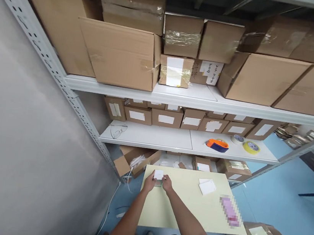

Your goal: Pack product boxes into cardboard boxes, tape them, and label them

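White square flat piece (158, 174): held between both hands, over the left part of the pale yellow rectangular tabletop (179, 209).
Left hand (149, 182): grasping the piece at its left edge.
Right hand (167, 183): grasping the piece at its right edge, fingers bent.
Small greenish rectangular item (158, 183): between the hands, just below the piece in view; whether the two are joined cannot be told.
Tabletop, right side: overlapping white rectangular cards (208, 187); near the right edge, an oblong pink-purple item (229, 210), pixelated.
Shelf ahead: orange-and-blue tape dispenser (217, 145) beside a round yellow tape roll (251, 147).
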Demonstrator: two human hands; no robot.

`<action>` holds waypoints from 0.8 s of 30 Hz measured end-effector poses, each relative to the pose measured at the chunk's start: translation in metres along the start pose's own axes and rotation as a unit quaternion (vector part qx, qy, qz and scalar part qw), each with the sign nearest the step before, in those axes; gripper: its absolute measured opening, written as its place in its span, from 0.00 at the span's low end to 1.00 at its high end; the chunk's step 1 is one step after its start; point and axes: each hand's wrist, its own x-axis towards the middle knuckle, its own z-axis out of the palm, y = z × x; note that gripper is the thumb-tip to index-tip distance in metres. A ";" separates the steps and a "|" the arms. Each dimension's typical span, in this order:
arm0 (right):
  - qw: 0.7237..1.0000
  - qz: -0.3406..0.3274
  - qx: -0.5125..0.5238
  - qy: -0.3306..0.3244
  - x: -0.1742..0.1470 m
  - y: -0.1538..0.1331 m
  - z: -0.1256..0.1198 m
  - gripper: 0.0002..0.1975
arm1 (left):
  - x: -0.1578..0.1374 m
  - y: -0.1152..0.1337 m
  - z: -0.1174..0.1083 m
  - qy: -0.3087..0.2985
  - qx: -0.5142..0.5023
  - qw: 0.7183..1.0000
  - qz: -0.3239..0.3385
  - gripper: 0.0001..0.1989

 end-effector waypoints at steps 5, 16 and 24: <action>0.999 0.036 0.001 -0.021 0.013 -0.027 0.044 0.12 | 0.011 -0.014 -0.041 0.003 0.059 0.998 -0.015 0.32; 0.998 -0.003 0.068 0.017 -0.003 -0.019 -0.045 0.27 | -0.001 0.028 -0.032 0.095 0.137 0.976 0.139 0.30; 0.979 -0.090 0.076 0.164 -0.027 -0.018 -0.188 0.25 | -0.015 0.148 0.041 0.021 0.063 0.957 0.281 0.28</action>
